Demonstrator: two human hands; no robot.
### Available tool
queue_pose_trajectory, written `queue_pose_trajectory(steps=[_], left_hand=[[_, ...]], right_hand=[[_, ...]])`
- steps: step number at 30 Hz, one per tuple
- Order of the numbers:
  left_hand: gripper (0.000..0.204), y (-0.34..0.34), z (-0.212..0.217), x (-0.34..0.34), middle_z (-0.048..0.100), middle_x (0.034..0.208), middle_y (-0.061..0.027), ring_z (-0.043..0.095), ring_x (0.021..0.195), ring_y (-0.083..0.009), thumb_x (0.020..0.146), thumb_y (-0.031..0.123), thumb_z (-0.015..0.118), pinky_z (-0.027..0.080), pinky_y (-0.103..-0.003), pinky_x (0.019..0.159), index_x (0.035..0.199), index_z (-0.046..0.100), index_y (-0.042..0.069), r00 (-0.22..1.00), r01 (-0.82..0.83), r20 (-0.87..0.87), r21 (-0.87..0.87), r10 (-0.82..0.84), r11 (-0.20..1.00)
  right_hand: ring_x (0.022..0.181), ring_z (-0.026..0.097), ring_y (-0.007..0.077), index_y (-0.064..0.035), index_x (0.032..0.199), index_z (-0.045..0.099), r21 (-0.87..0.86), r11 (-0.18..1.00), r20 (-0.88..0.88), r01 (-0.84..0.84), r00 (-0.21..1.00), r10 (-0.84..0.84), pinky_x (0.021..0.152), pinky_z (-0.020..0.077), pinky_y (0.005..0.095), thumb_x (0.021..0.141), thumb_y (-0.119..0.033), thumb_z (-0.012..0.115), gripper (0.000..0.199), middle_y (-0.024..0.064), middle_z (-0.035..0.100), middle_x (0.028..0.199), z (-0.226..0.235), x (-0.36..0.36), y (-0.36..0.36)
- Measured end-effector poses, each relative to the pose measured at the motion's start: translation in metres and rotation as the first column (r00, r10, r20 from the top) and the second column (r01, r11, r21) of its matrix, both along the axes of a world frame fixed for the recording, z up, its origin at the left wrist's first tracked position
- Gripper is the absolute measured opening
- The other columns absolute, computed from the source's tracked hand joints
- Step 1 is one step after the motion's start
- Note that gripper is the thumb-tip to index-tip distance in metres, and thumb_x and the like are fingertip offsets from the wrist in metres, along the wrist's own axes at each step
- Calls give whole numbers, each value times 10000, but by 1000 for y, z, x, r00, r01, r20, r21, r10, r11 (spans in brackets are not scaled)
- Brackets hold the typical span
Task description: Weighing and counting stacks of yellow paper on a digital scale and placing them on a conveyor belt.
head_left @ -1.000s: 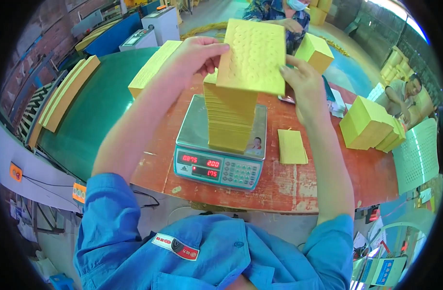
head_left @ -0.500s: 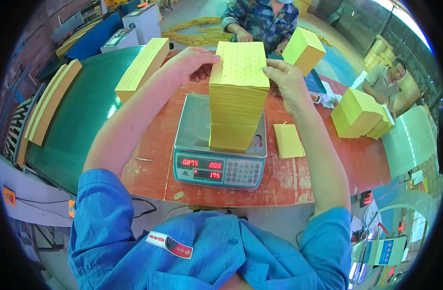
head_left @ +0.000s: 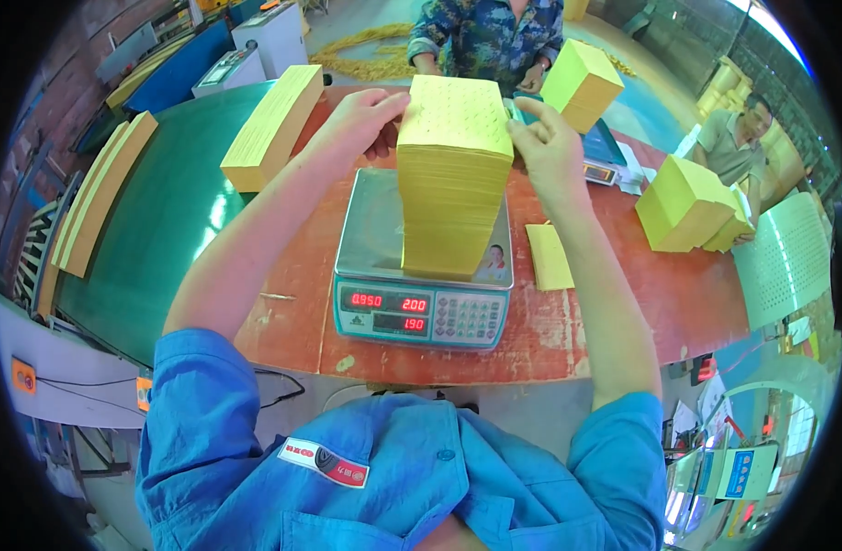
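Note:
A tall stack of yellow paper sheets (head_left: pixel 453 197) stands on the plate of a digital weighing scale (head_left: pixel 366 230), its top sheet marked with rows of small cuts. At the stack's upper left edge is my left hand (head_left: pixel 361 124), with its thumb and fingertips closed against the paper and the other fingers curled. Opposite it, my right hand (head_left: pixel 551 151) has its thumb at the upper right edge and its index finger raised apart from the thumb. Red digits glow on the scale's front. To its right lies a thin pile of yellow sheets (head_left: pixel 550 257).
Long yellow paper stacks (head_left: pixel 272 133) lie at the left by a green surface (head_left: pixel 155 220). Across the red table (head_left: pixel 421 363), a co-worker (head_left: pixel 485 41) stands near another stack (head_left: pixel 583 84). Further stacks (head_left: pixel 683 207) stand at the right, near a seated person (head_left: pixel 738 138).
My right index finger has lifted away from the thumb. My left fingertips have shifted slightly up at the stack's edge. The scale's digits have changed, and the view has shifted a little.

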State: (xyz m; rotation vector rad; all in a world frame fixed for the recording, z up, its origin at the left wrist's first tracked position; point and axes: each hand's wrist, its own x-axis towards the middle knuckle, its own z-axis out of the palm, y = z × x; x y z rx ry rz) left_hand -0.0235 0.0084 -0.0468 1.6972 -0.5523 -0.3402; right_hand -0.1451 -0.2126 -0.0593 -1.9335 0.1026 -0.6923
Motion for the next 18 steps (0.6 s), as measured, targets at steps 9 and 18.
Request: queue_pose_trajectory(steps=[9,18], left_hand=[[167,182,-162,-73,507,603,1,452,491,-68,912,197,583,326,-227,440,804,572,70,778,-622,-88,31,622,782],[150,240,-261,-200,558,623,-18,489,469,-74,911,193,573,351,-212,434,814,586,79,495,-785,-338,222,801,579]], right_hand=[[616,543,68,-42,1229,592,129,920,-163,370,923,-349,550,456,227,924,-73,563,308,6,583,742,-142,-106,-131],[639,551,66,-33,1215,592,34,842,-352,539,795,-494,534,434,212,942,-46,511,285,35,620,790,-275,-213,-203]])
